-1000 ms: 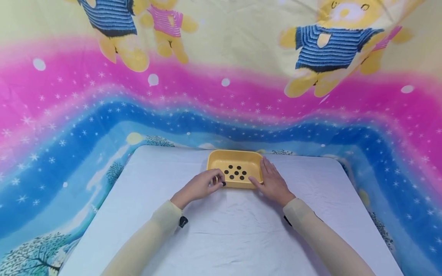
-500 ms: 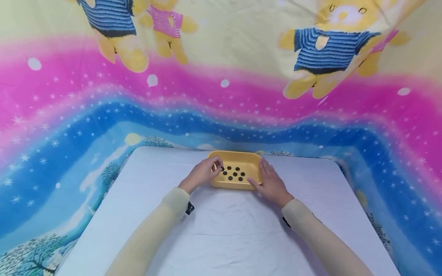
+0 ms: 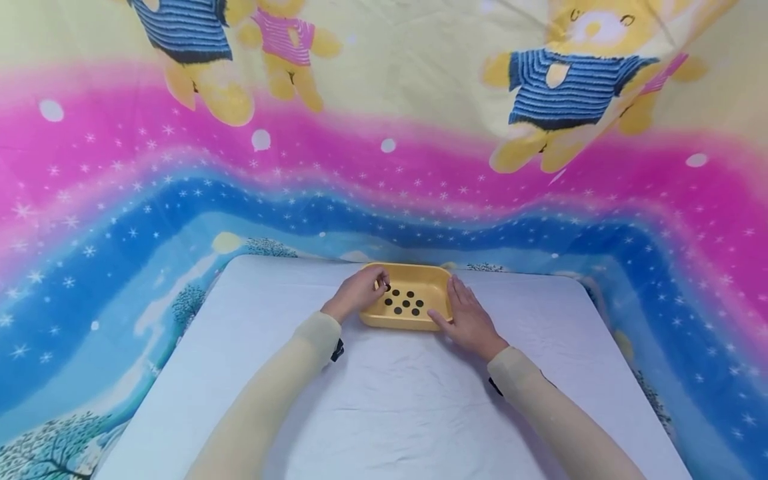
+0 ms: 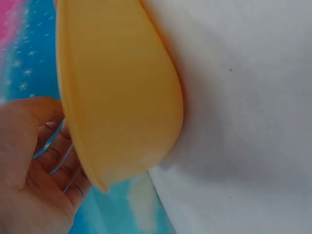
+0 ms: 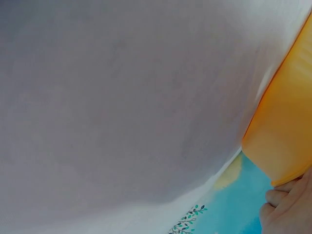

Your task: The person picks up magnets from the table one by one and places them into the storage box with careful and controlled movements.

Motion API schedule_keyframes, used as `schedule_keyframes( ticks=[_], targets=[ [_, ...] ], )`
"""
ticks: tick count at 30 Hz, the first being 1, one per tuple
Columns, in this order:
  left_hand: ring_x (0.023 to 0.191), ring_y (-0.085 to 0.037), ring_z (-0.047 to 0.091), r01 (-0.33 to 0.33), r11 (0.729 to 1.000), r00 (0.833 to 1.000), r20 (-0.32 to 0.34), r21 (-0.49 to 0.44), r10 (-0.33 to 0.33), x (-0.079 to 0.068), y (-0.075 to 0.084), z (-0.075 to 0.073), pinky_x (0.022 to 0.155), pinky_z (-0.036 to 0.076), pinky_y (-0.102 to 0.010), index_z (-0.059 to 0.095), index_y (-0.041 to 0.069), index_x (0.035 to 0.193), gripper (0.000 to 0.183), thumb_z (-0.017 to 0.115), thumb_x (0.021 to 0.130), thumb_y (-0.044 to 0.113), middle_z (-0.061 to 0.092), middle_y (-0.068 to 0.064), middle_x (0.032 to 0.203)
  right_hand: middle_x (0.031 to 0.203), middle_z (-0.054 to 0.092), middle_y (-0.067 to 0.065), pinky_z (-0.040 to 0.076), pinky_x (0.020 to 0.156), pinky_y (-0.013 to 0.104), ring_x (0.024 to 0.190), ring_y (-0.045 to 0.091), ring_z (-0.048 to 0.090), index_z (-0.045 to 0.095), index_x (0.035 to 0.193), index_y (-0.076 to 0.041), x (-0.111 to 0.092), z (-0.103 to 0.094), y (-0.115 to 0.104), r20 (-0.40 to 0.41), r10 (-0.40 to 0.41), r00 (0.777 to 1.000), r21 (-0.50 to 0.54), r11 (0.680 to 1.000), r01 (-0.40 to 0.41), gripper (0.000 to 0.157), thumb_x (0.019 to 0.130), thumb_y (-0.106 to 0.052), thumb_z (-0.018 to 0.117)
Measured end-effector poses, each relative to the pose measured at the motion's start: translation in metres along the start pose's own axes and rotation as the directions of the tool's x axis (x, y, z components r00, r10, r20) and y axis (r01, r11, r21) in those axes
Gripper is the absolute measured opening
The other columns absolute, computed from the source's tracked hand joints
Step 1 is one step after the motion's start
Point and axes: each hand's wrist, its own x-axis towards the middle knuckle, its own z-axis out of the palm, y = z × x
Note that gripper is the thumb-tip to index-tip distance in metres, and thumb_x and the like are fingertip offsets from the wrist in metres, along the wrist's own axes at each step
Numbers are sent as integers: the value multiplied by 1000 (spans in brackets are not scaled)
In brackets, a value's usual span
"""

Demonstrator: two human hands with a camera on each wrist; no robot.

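Observation:
A yellow rectangular tub stands at the back of the white-covered table. Several small black round discs lie apart from one another on its floor. Reaching over the tub's left side, my left hand pinches another black disc with thumb and fingertips, low inside the tub. My right hand rests on the right end, fingers straight along the outside and thumb over the front corner. In the left wrist view the tub wall hides the left fingertips. The right wrist view shows the right fingers at the rim.
The white cloth covers the table in front of the tub. Right behind the tub hangs a printed curtain with bears and snowflakes, which also runs down both sides of the table. A dark strap shows at each wrist.
My left hand has carried a black disc from the tub's front left, over the rim, to the back left inside. The right hand has stayed on the tub's right end.

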Motion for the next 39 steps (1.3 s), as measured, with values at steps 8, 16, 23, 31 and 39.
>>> schedule_keyframes(
  ticks=[8,16,23,31,39],
  targets=[
    [90,-12,62,1,995,1000,24,103,-4,14,-1,10,79,55,-33,66,18,110,3,65,108,18,66,6,101,179,4,20,11,135,53,165,39,10,7,170,3,0,0,0,0,8,1000,1,1000,-8,105,106,-73,42],
    [83,-14,59,5,976,1000,28,219,-12,22,1,18,75,55,-33,65,19,104,10,63,104,9,65,4,95,179,5,20,11,135,52,166,35,7,6,170,2,1,3,2,-3,8,1000,-4,1000,-8,105,106,-74,39],
    [83,-16,62,48,949,998,28,313,-59,30,5,26,75,57,-35,67,19,101,10,66,103,9,69,3,94,179,3,20,11,135,53,165,40,12,6,170,3,1,1,2,-5,8,1000,-8,1000,-8,105,106,-73,41],
    [82,-14,62,78,920,995,26,383,-96,34,4,33,77,58,-35,67,20,101,11,64,105,11,69,5,93,179,-1,17,9,135,49,166,34,5,3,170,1,1,1,1,5,17,1000,-4,1000,-17,105,106,-75,38],
    [83,-18,64,122,888,990,10,444,-141,37,5,38,76,58,-36,67,16,105,5,64,108,18,68,0,94,178,9,23,12,135,53,165,40,13,7,169,4,0,0,1,-11,18,1000,-10,1000,-18,106,106,-74,40]
  ],
)
